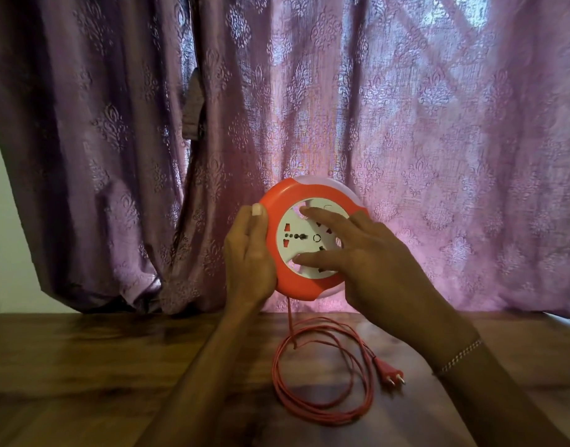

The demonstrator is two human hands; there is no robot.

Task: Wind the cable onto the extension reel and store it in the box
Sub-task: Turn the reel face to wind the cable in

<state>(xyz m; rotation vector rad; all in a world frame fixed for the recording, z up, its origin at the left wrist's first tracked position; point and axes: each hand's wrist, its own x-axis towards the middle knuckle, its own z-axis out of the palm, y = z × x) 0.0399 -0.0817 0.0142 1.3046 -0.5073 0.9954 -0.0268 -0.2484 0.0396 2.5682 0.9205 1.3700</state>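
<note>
A purple patterned curtain (406, 124) hangs in folds behind the dark wooden surface (83, 366), with a strip of pale wall (6, 237) at far left.

No text, label, brand name or number can be read anywhere in the view; the white socket face of the extension reel (304, 238) bears only socket openings and a small moulded ring at its centre, and no lettering can be made out there; a faint curved mark near the top of that face is too blurred to be read as a sign.
</note>
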